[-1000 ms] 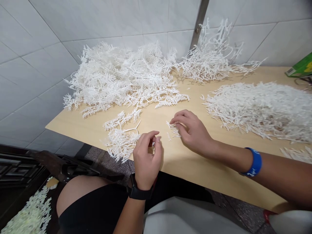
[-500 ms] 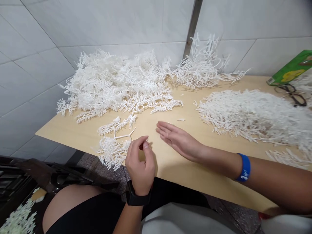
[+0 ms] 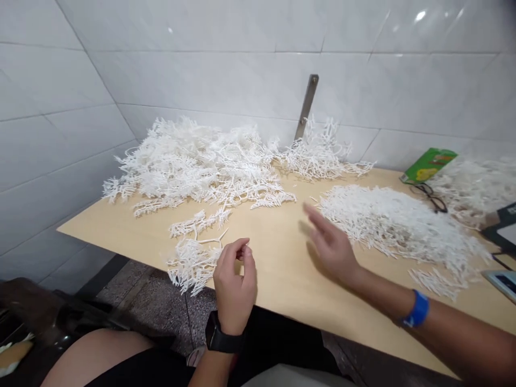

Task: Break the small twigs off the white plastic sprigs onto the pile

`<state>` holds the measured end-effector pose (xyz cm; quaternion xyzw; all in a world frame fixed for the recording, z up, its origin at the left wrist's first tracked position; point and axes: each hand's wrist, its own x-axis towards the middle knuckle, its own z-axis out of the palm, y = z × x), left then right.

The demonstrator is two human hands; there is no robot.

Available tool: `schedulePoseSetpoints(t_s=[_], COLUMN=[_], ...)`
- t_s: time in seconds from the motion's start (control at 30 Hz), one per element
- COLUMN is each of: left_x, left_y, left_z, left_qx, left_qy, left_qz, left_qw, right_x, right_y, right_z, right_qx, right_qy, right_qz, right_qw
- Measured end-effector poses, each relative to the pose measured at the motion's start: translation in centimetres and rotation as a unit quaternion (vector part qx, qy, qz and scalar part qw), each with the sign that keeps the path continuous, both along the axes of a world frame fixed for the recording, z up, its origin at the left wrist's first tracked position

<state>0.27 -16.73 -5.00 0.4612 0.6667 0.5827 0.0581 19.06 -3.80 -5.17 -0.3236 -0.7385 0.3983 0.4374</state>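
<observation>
My left hand, a black watch on its wrist, is over the table's near edge. Its fingers curl towards the thumb; anything pinched between them is hidden. Right beside it lies a white, branched plastic-looking sprig with fine tips and a bare forked stem. My right hand, with a blue wristband, is above the table with its fingers stretched out, slightly blurred, and nothing visible in it. It is nearest to a wide heap of loose white slivers.
A large pile of white branched sprigs covers the table's back left, with a smaller bunch by a metal bar. Towards the right are a green packet, eyeglasses and a phone-like device. A tiled wall borders the table.
My right hand has moved right across the table, towards the heap of slivers, fingers still out. My left hand stays curled beside the sprig. The view has tilted up and shifted.
</observation>
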Motion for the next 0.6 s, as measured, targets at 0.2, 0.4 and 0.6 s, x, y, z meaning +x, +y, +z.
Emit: schedulePoseSetpoints(t_s=[0.2,0.4,0.6], left_x=[-1.5,-2.0,-1.5], left_y=[-0.4,-0.7,-1.9], left_z=[0.6,-0.1,2.2], left_qx=[0.001,0.012,0.061], left_qy=[-0.197,-0.301,-0.255], left_qz=[-0.094,-0.208,-0.177], left_qw=[0.976,0.931,0.949], right_x=[-6.2,-8.0,-7.0], right_y=[-4.8,-3.6,-3.1], right_z=[0.9,0.3,0.4], right_qx=[-0.037,-0.096,-0.169], right_qy=[-0.072,-0.078,-0.021], right_qz=[0.192,0.252,0.222], right_qw=[0.978,0.960,0.960])
